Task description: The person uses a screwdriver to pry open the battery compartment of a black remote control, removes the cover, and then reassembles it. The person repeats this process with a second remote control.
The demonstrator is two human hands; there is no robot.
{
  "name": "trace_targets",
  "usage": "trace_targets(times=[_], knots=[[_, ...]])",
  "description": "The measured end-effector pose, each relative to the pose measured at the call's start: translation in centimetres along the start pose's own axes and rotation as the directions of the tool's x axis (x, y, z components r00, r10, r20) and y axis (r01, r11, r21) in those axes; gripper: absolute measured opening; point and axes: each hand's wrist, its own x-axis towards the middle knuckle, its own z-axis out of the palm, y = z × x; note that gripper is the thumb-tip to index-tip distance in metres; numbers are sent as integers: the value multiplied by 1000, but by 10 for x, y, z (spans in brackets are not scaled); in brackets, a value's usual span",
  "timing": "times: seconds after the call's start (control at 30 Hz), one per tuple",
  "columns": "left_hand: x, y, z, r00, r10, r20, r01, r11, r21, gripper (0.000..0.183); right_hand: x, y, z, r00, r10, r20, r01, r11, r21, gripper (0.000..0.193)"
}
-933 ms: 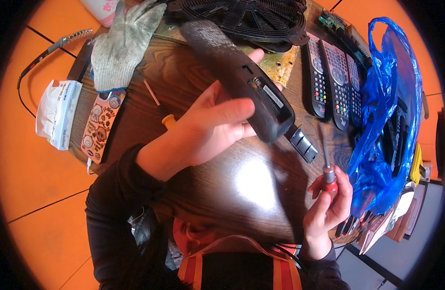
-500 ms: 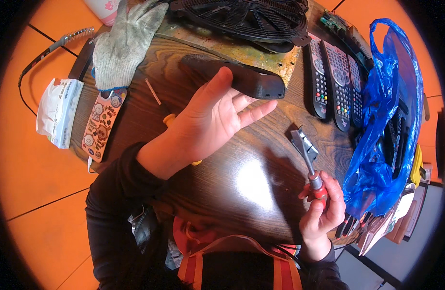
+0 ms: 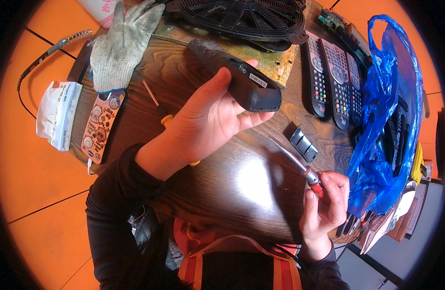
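My left hand (image 3: 210, 118) is closed around a black remote control (image 3: 263, 96), raised over the table with its back up. A recess with a pale label shows near the end of the remote. Between the fingers and thumb of my right hand (image 3: 326, 205) is a screwdriver (image 3: 299, 164) with a red handle, its metal shaft pointing up and to the left. A small black battery cover (image 3: 303, 144) lies on the table just beyond the shaft. Under my left wrist rests another screwdriver (image 3: 167, 120) with a yellow handle, partly hidden by my arm.
Several remote controls (image 3: 336, 77) lie side by side at the right, next to a blue plastic bag (image 3: 377, 159). A black fan grille (image 3: 241, 21) sits at the far side. Leftward are a grey work glove (image 3: 118, 53), a patterned phone (image 3: 100, 128) and a tissue pack (image 3: 60, 116).
The remote has turned in my left hand, so its recess and label now show. The screwdriver in my right hand has swung its tip leftward, away from the battery cover.
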Motion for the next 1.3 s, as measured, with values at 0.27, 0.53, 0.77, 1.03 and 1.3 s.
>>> trace_targets(times=[0.27,0.53,0.77,1.03,1.3], knots=[[-2,-1,1,999,8,41,-13,994,113,94,-1,0,2,998,44,-53,-42,999,29,34],[-4,-5,-1,999,19,31,-24,985,174,87,2,-2,1,1000,24,-15,-24,1000,0,33],[-3,-9,-8,1000,-3,-7,4,991,137,73,8,-3,1,996,72,53,-70,997,-28,31],[-2,-10,-11,996,25,-87,-5,974,225,49,6,-2,2,991,104,84,-85,975,-206,43],[-3,-8,-5,990,7,-142,28,970,241,32,7,-3,5,949,122,291,-40,961,-274,52]])
